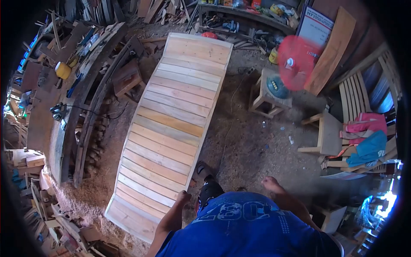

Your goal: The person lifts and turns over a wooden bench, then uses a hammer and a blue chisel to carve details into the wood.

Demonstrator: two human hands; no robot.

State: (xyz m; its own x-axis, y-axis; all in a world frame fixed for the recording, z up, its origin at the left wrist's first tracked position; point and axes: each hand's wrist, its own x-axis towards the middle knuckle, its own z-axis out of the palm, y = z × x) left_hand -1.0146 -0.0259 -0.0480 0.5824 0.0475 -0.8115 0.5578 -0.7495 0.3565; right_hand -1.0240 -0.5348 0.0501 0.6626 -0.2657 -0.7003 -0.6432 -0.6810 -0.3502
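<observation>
A long slatted wooden panel (165, 124) of pale planks in a light frame lies slantwise, left of my body. My left hand (183, 197) is at its near right edge, fingers curled; whether it touches the frame or holds anything is hidden. To the right, my right hand (271, 184) hangs over the dirt floor, loosely closed with nothing visible in it. A foot (203, 170) in a dark sandal shows beside the panel's edge.
A red fan (297, 62) stands by a small wooden stool (261, 100). A wooden chair (327, 135) with clothes (366, 145) is at right. A cluttered workbench (92, 55) lines the left, with scrap wood (55, 222) below. A cord (229, 124) crosses the floor.
</observation>
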